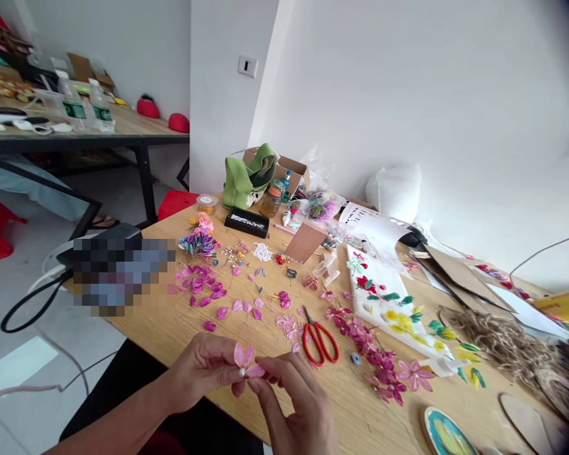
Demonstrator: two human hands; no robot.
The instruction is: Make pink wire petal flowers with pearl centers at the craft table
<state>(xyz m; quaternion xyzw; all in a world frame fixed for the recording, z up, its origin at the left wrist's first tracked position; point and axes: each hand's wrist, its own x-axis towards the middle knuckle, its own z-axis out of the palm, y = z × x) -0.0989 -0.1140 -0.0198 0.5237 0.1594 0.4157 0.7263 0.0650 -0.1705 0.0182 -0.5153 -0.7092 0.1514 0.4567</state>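
Note:
Between my two hands, over the table's near edge, is a small pink artificial flower (244,359) with a pearl-like centre. My left hand (203,366) pinches it from the left, thumb and index finger at the petals. From the right, my right hand (294,395) grips a petal between thumb and fingers. The flower's underside is hidden by my fingers. Just beyond my right hand lie red-handled scissors (319,341). Loose pink petals (246,308) and thin pink strips (289,327) are scattered past my hands. Finished magenta flowers (367,341) lie to the right.
A small spool (355,358) sits right of the scissors. A white foam board (360,297) carries coloured flower pieces. Farther back stand a black box (246,222), a green bag (246,180) and a jar (271,201). Brown fibre (497,347) and a painted round plaque (448,433) occupy the right.

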